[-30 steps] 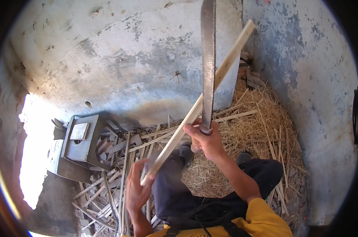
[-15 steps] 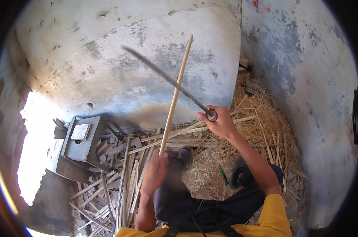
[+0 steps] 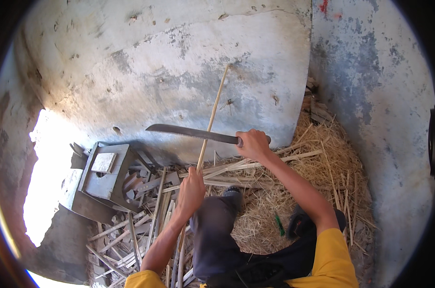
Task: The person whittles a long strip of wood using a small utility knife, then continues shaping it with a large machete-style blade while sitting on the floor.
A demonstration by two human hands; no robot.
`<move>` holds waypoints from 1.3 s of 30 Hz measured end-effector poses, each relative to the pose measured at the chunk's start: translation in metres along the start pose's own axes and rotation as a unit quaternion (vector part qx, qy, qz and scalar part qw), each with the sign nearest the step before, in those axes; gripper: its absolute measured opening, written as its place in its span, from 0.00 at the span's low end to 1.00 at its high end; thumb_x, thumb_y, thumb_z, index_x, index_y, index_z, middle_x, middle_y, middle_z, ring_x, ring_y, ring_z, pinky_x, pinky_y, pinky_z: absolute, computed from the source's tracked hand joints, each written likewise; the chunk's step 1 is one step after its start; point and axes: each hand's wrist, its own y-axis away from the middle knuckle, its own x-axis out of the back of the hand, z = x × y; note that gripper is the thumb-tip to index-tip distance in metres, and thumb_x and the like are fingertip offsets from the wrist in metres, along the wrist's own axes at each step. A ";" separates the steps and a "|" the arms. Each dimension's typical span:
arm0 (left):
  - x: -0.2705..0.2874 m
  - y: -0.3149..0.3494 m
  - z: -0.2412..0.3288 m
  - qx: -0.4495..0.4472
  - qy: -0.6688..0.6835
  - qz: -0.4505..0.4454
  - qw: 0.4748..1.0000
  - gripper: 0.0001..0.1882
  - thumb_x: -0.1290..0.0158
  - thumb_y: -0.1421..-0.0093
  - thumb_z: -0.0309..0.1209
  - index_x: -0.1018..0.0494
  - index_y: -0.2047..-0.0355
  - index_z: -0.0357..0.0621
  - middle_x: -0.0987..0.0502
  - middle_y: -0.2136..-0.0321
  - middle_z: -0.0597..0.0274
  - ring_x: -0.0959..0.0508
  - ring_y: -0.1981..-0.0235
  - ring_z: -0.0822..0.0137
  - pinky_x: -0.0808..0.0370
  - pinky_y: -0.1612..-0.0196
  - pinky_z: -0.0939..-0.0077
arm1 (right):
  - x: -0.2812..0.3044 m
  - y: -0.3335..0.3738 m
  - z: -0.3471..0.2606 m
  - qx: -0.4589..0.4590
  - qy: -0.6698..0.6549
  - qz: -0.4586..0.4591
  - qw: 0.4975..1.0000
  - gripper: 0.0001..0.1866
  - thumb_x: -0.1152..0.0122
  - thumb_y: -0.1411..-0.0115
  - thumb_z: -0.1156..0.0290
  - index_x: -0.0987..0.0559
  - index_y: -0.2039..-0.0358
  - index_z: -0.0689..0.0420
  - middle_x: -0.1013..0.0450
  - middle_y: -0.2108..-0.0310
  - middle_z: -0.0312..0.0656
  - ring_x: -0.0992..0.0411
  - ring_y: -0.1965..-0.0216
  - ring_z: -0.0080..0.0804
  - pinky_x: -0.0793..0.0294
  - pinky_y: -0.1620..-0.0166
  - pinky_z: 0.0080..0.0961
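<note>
My left hand (image 3: 191, 191) is closed round the lower part of a long, pale strip of split wood or bamboo (image 3: 218, 98). The strip leans up and slightly right, its far tip in front of the wall. In my right hand (image 3: 254, 144) is the handle of a machete (image 3: 191, 131), its long, dark, slightly curved blade lying almost level and pointing left. The blade crosses the strip a little above my left hand. I cannot tell whether its edge bites into the wood.
Straw-like shavings (image 3: 260, 216) cover the floor round my feet. Loose strips and sticks (image 3: 124, 234) lie in a heap at lower left. Behind them stands a grey box-like metal unit (image 3: 102, 178), beside a bright wall opening (image 3: 42, 177). Worn plaster walls (image 3: 236, 38) rise ahead and right.
The machete blade has swung down from a steep upward slant to nearly level, lower along the strip. My left hand has shifted slightly up, and the strip's far tip is lower.
</note>
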 end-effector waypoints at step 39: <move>0.007 -0.015 0.025 0.052 -0.161 -0.065 0.983 0.23 0.51 0.39 0.19 0.39 0.45 0.24 0.22 0.76 0.39 0.19 0.74 0.39 0.25 0.74 0.45 | 0.012 -0.105 0.040 -0.107 -0.019 -0.061 0.992 0.14 0.38 0.46 0.63 0.12 0.61 0.50 0.19 0.73 0.50 0.19 0.69 0.53 0.18 0.61 0.48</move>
